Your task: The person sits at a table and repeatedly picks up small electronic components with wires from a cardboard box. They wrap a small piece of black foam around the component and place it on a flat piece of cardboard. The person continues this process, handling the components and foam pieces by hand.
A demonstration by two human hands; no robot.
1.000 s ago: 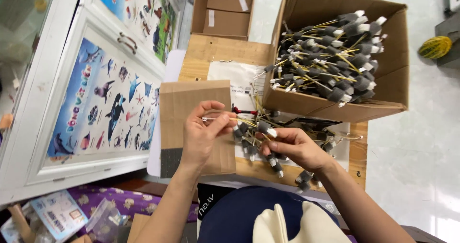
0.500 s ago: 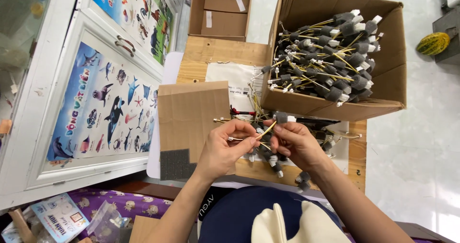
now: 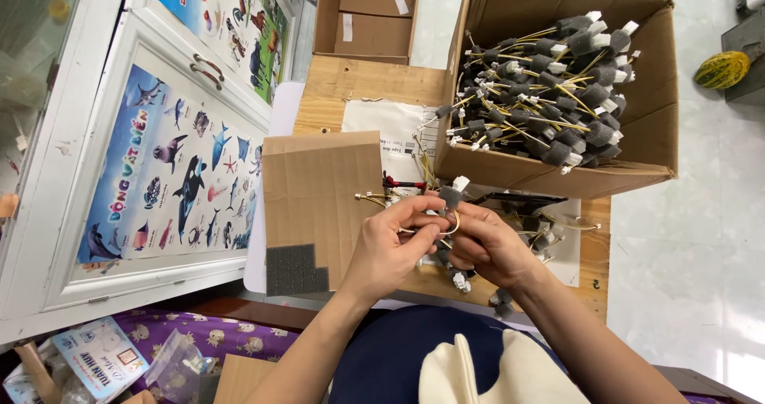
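Your left hand (image 3: 390, 249) and right hand (image 3: 488, 246) met above the near edge of the pale wooden table (image 3: 360, 81). Together they pinched a thin yellow wire looped into a curl (image 3: 451, 225), your left fingertips closed on one side of it and your right fingers curled around the other. A small grey foam block with a white tip (image 3: 453, 194) stood just above your fingers; whether it was joined to the held wire could not be told.

More loose wire pieces with grey foam ends (image 3: 550, 225) lay on the table's near right part, just beyond and beside your right hand. The open brown cardboard box (image 3: 645, 101) at the table's right edge was filled with a heap of the same yellow wires and grey foam blocks (image 3: 550, 93).

A flat brown cardboard sheet (image 3: 323, 201) lay just left of your left hand, with a strip of dark grey foam squares (image 3: 295, 270) at its near left corner. A white printed paper (image 3: 390, 125) lay behind it, mid-table.
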